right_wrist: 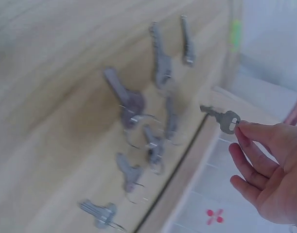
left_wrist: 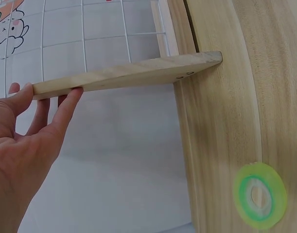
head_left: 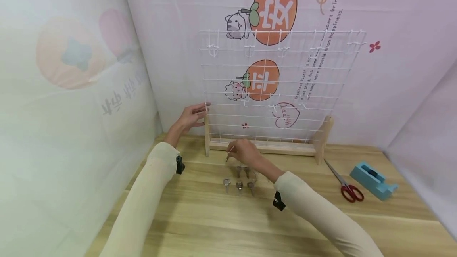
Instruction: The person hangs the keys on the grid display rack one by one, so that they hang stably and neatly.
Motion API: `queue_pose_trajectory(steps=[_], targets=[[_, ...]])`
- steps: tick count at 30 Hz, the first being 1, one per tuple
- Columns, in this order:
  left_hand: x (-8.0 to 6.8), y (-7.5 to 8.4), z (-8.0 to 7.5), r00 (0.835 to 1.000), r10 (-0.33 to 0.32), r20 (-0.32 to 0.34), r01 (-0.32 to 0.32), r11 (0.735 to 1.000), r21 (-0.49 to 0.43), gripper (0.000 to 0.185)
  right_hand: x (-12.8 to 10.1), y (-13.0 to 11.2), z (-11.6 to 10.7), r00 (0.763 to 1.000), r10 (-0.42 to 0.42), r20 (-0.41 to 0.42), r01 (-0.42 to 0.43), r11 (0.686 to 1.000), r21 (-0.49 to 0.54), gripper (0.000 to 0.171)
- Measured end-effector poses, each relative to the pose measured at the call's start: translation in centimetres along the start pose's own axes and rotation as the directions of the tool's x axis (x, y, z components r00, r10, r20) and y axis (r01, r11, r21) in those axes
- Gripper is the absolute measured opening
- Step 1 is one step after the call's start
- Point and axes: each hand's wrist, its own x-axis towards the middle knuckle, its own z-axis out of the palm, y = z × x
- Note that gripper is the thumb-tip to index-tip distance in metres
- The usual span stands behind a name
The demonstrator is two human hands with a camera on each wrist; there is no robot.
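Observation:
A white wire grid rack (head_left: 264,81) stands on the table in a wooden base. My left hand (head_left: 191,116) grips the upper end of its left wooden side support (left_wrist: 129,75); in the left wrist view the thumb and fingers press it from either face. Between thumb and fingertips my right hand (right_wrist: 279,165) pinches a single key (right_wrist: 227,121) by its head, just in front of the rack's base bar (head_left: 285,150). Several more keys (head_left: 226,183), some with rings, lie on the table under and beside the right hand; the right wrist view is blurred.
White hooks (head_left: 213,48) hang along the grid's top, with several lower down. Red-handled scissors (head_left: 351,193) and a blue tape dispenser (head_left: 371,179) lie to the right. A yellow-green tape roll (left_wrist: 243,194) is near the left support. Printed cloth walls (head_left: 171,50) enclose the table.

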Motion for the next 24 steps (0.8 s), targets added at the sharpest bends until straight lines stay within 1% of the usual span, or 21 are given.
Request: queue_pose_trajectory(steps=[5,8,11,18,21,24], targets=[[0.2,-0.2,0.0,1.0,-0.028,-0.014,0.028,1.0,0.002,0.047,0.5,-1.0,-2.7,0.998,-0.051,-0.026,0.052,0.998,0.042,0.01],[0.3,-0.2,0.0,0.999,-0.032,-0.019,0.032,1.0,-0.001,0.047,1.0,-1.5,-4.4,0.992,-0.101,-0.075,0.107,0.991,0.081,0.009],[0.3,-0.2,0.1,0.999,-0.026,-0.022,0.026,1.0,-0.002,0.047,1.5,-2.1,-6.0,0.986,-0.125,-0.111,0.138,0.984,0.113,0.009],[0.1,-0.1,0.2,0.999,-0.023,-0.025,0.023,1.0,0.002,0.048,2.6,-3.4,-9.9,0.986,-0.115,-0.124,0.134,0.978,0.158,0.013],[0.0,0.0,0.2,1.0,-0.02,-0.019,0.02,1.0,-0.001,0.047,3.1,-3.9,-11.5,0.982,-0.117,-0.15,0.143,0.975,0.172,0.014],[-0.1,0.1,0.2,1.0,-0.017,-0.02,0.017,1.0,-0.006,0.046,3.8,-4.5,-13.0,0.973,-0.125,-0.193,0.158,0.974,0.165,0.015]])
